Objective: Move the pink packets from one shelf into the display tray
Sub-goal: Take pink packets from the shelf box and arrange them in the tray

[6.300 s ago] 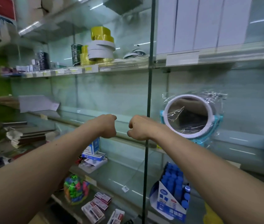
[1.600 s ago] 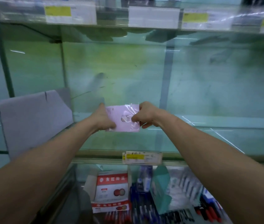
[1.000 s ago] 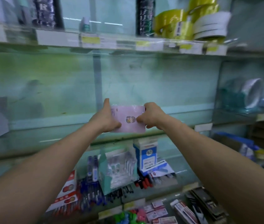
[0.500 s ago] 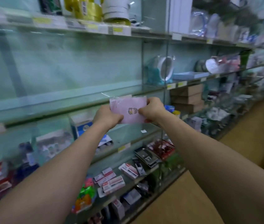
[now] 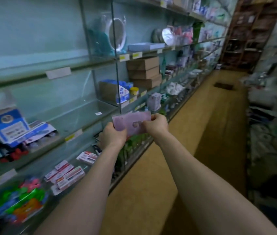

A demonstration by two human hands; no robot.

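Both bare arms reach forward. The left grip (image 5: pixel 112 137) and right grip (image 5: pixel 156 125) are each clamped on one end of the pink packets (image 5: pixel 132 123), fingers curled over the edges. Holding both ends probably keeps what seems a thin stack squared and together while it is carried. The packets hang in the air between the grips, on no shelf, with the glass shelf (image 5: pixel 76 112) just beyond and to the left grip's side. Farther off, above the grips, a shallow pale-blue tray (image 5: pixel 145 45) lies on a higher shelf; whether it is the display tray I cannot tell
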